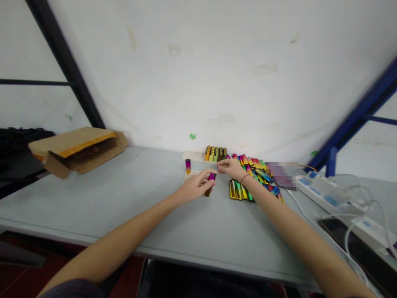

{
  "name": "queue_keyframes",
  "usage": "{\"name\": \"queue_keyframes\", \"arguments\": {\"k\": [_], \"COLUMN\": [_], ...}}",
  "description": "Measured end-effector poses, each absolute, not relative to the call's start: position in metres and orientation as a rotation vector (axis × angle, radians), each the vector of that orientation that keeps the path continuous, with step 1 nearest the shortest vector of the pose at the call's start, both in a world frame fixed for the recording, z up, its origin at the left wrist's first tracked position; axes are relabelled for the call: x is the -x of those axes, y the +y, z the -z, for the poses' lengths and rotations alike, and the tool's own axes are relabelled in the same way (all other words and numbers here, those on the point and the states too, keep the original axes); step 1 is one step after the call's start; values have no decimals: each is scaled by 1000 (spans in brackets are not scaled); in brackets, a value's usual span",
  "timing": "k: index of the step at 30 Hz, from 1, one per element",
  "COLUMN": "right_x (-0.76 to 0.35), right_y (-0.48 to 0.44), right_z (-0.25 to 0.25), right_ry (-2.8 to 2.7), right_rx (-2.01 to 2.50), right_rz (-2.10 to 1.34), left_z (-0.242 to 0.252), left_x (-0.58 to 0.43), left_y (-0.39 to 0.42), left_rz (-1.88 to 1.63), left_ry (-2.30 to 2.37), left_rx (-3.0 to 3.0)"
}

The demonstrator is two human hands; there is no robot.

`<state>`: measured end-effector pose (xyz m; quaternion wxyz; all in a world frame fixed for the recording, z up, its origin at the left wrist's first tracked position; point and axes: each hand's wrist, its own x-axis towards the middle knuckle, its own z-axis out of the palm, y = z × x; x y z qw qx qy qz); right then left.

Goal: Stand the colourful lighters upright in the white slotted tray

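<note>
My left hand (196, 186) grips a shiny purple-and-gold lighter (209, 189) between thumb and fingers, tilted just above the table. Just right of it, my right hand (231, 167) has its fingertips pinched together; whatever they hold, if anything, is too small to make out. Left of my hands, one purple-to-gold lighter (187, 166) stands upright on a white perforated tray (186, 177), partly hidden by my left hand. Under and beside my right forearm lie rows of multicoloured metallic lighters (237, 190). Behind my hands, a block of upright lighters (215, 154) stands close together.
A second white tray (192, 156) lies against the wall. An open cardboard box (80, 147) rests at the left. On the right are a power strip (335, 198) with white cables, a dark phone (356, 244) and a partly blurred-out flat object (282, 176).
</note>
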<state>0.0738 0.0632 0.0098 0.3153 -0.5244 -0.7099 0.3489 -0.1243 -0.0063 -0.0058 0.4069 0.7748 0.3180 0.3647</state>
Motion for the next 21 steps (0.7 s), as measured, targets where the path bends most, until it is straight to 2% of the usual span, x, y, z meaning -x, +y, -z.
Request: {"name": "queue_keyframes", "arguments": {"k": [2,5,11,21], "right_x": [-77,-80,-77,-69], "right_y": [50,25,-9,-19], "right_z": [-16,-27,-42,-34], "right_ry": [-1593,-1393,-1346,-1267], "right_rx": [1191,1008,1068,1117], "right_rz": [-1240,-1408,-1302,-1334], "left_z": [5,3,3,2], "left_x": [124,123,122,118], "left_y": [-8,-11,-13,-19], "left_rz": [-917,-919,-888,-988], "left_ry": [847,881,911,1045], "left_rx": [-2016,-2099,-2207,-2322]}}
